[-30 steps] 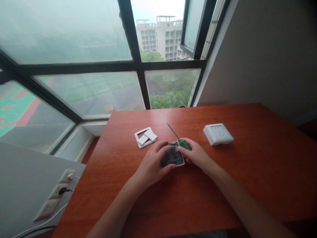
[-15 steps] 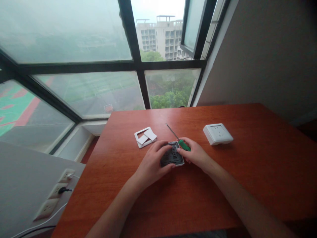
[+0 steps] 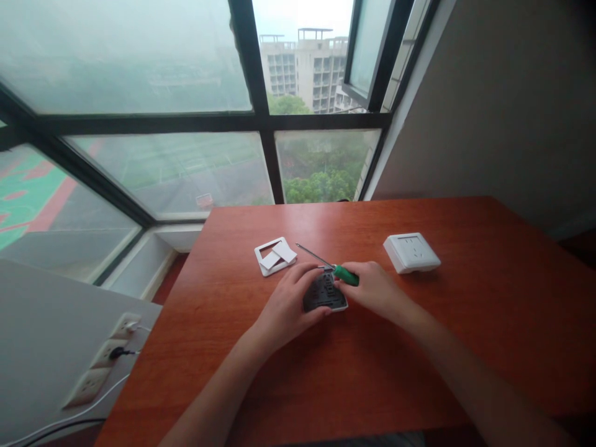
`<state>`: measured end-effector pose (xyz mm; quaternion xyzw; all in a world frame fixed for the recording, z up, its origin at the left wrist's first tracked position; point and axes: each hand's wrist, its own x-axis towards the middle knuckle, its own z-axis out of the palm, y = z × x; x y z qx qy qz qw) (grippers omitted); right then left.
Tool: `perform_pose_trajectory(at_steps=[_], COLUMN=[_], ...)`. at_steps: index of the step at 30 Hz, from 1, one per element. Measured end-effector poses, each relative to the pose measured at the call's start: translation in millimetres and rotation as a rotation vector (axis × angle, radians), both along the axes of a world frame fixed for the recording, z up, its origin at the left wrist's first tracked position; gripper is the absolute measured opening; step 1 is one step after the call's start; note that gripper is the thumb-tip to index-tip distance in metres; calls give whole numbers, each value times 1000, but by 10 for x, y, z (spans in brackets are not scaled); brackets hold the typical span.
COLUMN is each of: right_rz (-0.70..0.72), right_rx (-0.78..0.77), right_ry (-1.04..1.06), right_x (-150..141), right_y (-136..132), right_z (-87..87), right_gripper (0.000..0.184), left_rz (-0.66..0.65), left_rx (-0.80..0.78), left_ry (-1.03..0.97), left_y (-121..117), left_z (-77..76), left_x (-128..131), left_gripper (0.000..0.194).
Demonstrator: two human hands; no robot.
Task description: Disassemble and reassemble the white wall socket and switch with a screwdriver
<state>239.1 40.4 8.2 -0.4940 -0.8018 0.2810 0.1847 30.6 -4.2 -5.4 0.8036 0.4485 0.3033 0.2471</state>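
Note:
A dark grey switch module (image 3: 325, 292) lies on the reddish wooden table (image 3: 488, 323), back side up. My left hand (image 3: 286, 307) is curled round its left edge and holds it down. My right hand (image 3: 372, 288) is closed on a green-handled screwdriver (image 3: 326, 263). The screwdriver's thin metal shaft points up and to the left, over the module's far edge. Both hands meet at the module, near the middle of the table.
A white frame with two loose white rocker plates (image 3: 274, 255) lies to the left behind the module. A white wall socket (image 3: 411, 252) sits to the right. Left of the table, a power strip (image 3: 105, 360) with plugged cables lies on a grey ledge. Large windows stand behind.
My right hand has turned the screwdriver, so its shaft now lies lower and points further left. The left hand and the module have stayed in place.

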Motion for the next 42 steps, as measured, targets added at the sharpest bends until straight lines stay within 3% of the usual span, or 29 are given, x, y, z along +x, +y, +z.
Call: perform_pose_trajectory(at_steps=[10,18,27,33,42], right_rz=[97,241,239,263,276], right_rx=[130,144,157,60,137], right_ry=[-295,-236,-235,-183,-269], right_x=[-34,4,-3,23,7], right_y=[7,109,111,143,172], right_z=[119,136,138,153,107], right_gripper=[12,11,9,9,8], left_rz=[66,71,58,64,57], left_rx=[7,0,-10,-26,-7], left_ry=[-13,9,-1,17,12], left_y=[13,13,4,11,13], left_z=[-55,-74,-55,-51,-98], left_x=[11,-1,10,10,9], left_gripper=[60,65,66,61,66])
